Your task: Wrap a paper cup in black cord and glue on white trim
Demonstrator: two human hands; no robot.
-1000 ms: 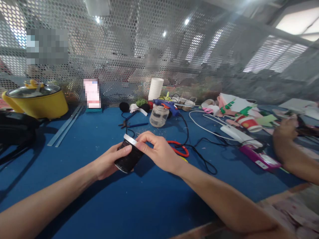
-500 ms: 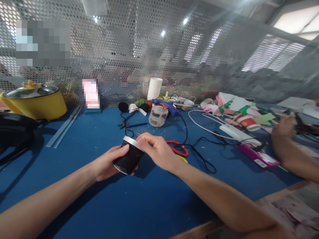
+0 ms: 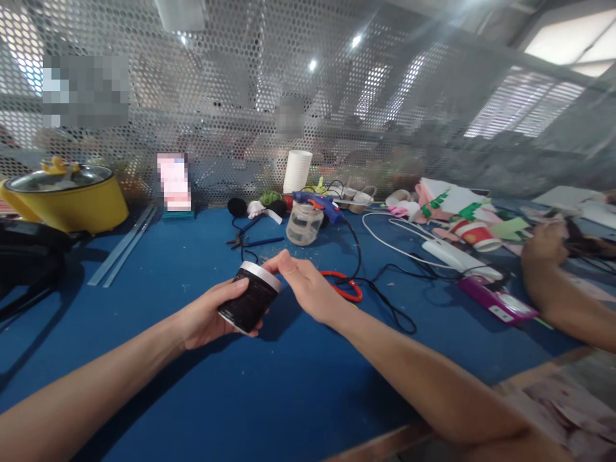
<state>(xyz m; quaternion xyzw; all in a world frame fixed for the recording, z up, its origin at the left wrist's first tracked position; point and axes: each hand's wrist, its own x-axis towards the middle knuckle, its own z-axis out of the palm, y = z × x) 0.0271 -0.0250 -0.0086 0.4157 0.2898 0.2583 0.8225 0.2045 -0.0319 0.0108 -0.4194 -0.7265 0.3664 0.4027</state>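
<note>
A black cup [image 3: 250,303] with a white band round one end is tilted above the blue table. My left hand [image 3: 214,314] is wrapped round its dark side, thumb in front and fingertips showing underneath. Beside the white band is my right hand [image 3: 305,289], thumb raised and fingers stretched out, partly behind the band. Whether those fingertips touch the cup I cannot tell. Beyond my hands are a clear jar [image 3: 305,224], a blue glue gun [image 3: 320,204] and pliers [image 3: 238,241]. A red ring [image 3: 353,292] lies near my right wrist.
A yellow pot [image 3: 91,202] stands at the left, near two clear strips [image 3: 128,247] and a phone [image 3: 174,186]. Cables and a purple power strip [image 3: 498,305] lie to the right. Another person's hand [image 3: 543,250] is at the far right. A perforated screen rises behind.
My right thumb has lifted off the white band, and the hand has shifted slightly up, so more of the band shows. My left hand keeps its hold on the cup.
</note>
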